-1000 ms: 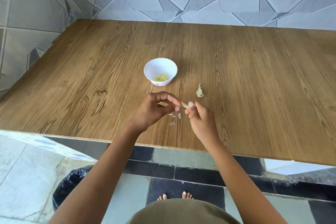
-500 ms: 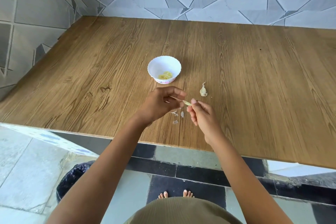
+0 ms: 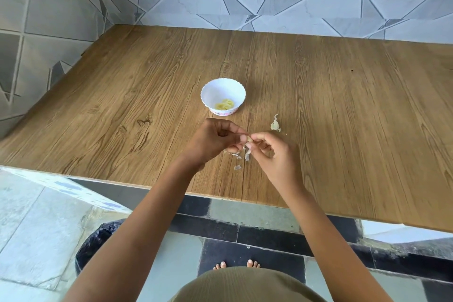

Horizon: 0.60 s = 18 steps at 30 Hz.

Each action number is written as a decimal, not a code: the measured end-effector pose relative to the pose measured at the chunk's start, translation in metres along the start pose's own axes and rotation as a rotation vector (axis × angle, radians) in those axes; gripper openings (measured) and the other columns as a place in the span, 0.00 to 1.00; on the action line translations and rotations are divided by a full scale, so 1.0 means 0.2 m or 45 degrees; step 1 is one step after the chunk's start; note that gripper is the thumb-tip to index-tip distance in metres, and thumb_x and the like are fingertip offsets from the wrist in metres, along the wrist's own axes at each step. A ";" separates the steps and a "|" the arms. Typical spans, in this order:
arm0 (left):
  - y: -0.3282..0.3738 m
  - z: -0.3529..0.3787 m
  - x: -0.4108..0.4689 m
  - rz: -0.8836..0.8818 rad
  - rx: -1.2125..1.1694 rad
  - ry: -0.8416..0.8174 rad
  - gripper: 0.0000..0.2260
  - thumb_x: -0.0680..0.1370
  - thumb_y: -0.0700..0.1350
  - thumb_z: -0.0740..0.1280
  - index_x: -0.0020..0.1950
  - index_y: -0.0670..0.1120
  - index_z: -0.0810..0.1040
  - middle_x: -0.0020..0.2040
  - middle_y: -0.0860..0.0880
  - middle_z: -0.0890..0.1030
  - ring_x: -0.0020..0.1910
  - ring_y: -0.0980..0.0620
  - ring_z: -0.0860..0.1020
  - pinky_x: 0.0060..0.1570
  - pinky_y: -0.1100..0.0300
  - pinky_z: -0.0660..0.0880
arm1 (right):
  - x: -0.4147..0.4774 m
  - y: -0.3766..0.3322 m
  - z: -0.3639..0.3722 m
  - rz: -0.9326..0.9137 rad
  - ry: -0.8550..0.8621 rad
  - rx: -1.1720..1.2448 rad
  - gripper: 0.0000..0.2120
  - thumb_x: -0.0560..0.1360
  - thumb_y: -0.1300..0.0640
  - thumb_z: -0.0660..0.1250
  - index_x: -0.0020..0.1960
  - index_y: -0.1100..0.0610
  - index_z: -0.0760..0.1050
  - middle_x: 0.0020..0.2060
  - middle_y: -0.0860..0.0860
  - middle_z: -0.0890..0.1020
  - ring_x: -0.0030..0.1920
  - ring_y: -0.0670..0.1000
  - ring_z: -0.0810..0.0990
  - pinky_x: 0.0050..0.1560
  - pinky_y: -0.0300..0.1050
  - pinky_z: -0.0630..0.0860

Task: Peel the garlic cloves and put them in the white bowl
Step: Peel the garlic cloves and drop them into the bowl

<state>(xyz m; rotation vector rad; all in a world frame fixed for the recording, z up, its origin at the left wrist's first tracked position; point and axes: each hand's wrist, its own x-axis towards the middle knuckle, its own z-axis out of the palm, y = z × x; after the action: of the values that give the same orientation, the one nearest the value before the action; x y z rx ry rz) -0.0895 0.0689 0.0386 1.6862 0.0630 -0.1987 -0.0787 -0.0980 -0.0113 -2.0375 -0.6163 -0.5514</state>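
Both hands had drawn closer since half a second before, closing the small gap in which the garlic clove (image 3: pixel 249 139) had shown, while the white bowl (image 3: pixel 220 89) and the loose clove beside it lay where they had been. At the middle of the head view, the left hand (image 3: pixel 215 140) had its fingers curled, with the fingertips pinching one end of the garlic clove. The right hand (image 3: pixel 277 152) pinched the other end between thumb and forefinger, its remaining fingers loosely bent. How much skin remained on that clove was too small to tell. Just above the hands, the white bowl already held a few yellowish peeled cloves (image 3: pixel 224 104), so part of the work looked done. One unpeeled clove (image 3: pixel 275 125) waited on the table (image 3: pixel 343 105) to the right of the bowl, apparently the last after the one in hand. Thin skin scraps (image 3: pixel 237 167) lay on the wood below the fingers. Nothing stood between the hands and the bowl. Lower left, under the table edge, sat a bin lined with a black bag (image 3: pixel 98 240), and bare feet (image 3: pixel 236 265) showed at the bottom.
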 end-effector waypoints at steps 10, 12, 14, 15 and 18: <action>-0.08 -0.02 -0.01 -0.134 -0.135 0.260 0.05 0.76 0.40 0.68 0.42 0.41 0.80 0.34 0.46 0.79 0.31 0.55 0.77 0.32 0.66 0.75 | -0.05 0.01 0.02 0.434 -0.032 0.389 0.07 0.74 0.63 0.69 0.49 0.54 0.80 0.39 0.44 0.83 0.39 0.43 0.82 0.40 0.39 0.79; -0.13 -0.05 0.01 -0.117 0.050 0.377 0.05 0.76 0.42 0.70 0.40 0.44 0.81 0.33 0.48 0.77 0.30 0.55 0.73 0.32 0.63 0.72 | -0.07 0.03 0.03 0.310 -0.094 0.175 0.07 0.75 0.63 0.68 0.50 0.55 0.80 0.42 0.46 0.83 0.41 0.44 0.82 0.39 0.39 0.78; -0.17 -0.09 0.03 -0.076 0.305 0.534 0.06 0.74 0.45 0.71 0.40 0.45 0.82 0.30 0.53 0.74 0.30 0.56 0.70 0.33 0.62 0.67 | -0.08 0.04 0.06 0.157 -0.139 -0.080 0.07 0.75 0.63 0.66 0.51 0.56 0.81 0.44 0.47 0.84 0.45 0.48 0.82 0.44 0.43 0.79; -0.19 -0.12 0.04 -0.073 0.455 0.632 0.06 0.74 0.47 0.71 0.41 0.45 0.82 0.30 0.55 0.74 0.30 0.57 0.70 0.33 0.63 0.65 | -0.09 0.04 0.07 0.114 -0.164 -0.165 0.08 0.75 0.61 0.66 0.52 0.57 0.80 0.46 0.48 0.83 0.48 0.49 0.81 0.48 0.45 0.78; -0.20 -0.19 0.05 -0.170 0.701 0.881 0.07 0.75 0.49 0.70 0.45 0.46 0.82 0.35 0.53 0.78 0.36 0.51 0.75 0.34 0.62 0.64 | -0.12 0.04 0.10 0.098 -0.213 -0.275 0.12 0.74 0.57 0.65 0.55 0.58 0.80 0.51 0.50 0.83 0.53 0.51 0.80 0.56 0.47 0.74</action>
<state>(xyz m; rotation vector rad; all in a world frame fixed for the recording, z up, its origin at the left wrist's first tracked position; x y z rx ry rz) -0.0820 0.1102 0.0018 2.2330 0.6904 0.3062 -0.0895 -0.0883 -0.0399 -2.3183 -0.5946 -0.4196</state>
